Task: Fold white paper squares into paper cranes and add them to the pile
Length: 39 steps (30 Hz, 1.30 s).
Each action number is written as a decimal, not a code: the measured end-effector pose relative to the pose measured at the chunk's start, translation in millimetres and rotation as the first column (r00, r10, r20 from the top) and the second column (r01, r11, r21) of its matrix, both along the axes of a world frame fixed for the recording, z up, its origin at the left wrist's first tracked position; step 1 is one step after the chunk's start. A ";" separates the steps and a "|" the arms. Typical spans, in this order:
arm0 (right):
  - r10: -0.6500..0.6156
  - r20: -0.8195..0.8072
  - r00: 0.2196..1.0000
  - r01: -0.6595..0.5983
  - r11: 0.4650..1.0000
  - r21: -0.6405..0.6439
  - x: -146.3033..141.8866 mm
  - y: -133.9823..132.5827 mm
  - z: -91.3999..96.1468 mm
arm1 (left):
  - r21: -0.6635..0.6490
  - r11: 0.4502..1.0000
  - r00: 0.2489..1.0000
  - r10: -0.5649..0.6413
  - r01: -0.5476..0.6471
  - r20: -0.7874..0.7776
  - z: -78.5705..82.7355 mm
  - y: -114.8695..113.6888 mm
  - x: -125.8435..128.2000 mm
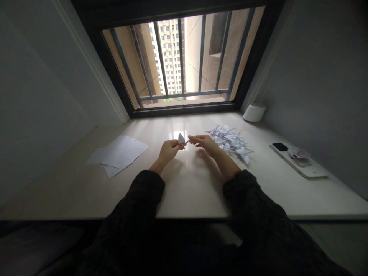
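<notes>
A small folded white paper crane (181, 138) is held just above the table, in front of the window. My left hand (168, 150) pinches its body between thumb and fingers. With its fingertips closed, my right hand (206, 143) grips a thin pointed end of the same crane from the right. Part of the paper is hidden behind the fingers. Just beyond my right wrist lies a heap of folded paper cranes (227, 140), their wings and thin points jumbled together.
Loose white paper sheets (126, 151) overlap on the left of the white table (189, 195). On the right lies a white phone (314, 170) with a round grip on its back. A white cylindrical object (254, 112) stands in the back right corner, beside the barred window (184, 111).
</notes>
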State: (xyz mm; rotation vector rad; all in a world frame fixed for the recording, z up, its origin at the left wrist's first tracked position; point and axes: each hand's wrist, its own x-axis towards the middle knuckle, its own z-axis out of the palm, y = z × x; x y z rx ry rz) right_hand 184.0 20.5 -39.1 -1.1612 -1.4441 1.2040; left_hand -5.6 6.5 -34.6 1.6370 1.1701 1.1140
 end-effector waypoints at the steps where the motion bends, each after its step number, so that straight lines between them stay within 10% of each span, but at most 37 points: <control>1: 0.004 0.003 1.000 -0.004 1.000 0.001 -0.4 -0.2 -0.1 | -0.003 1.000 1.000 0.000 0.000 0.001 -0.3 0.3 -0.1; 39: -0.182 0.195 0.964 0.082 0.898 0.431 -5.3 -3.3 4.1 | 0.021 0.999 0.999 0.039 -0.038 -0.029 -6.3 3.0 -1.1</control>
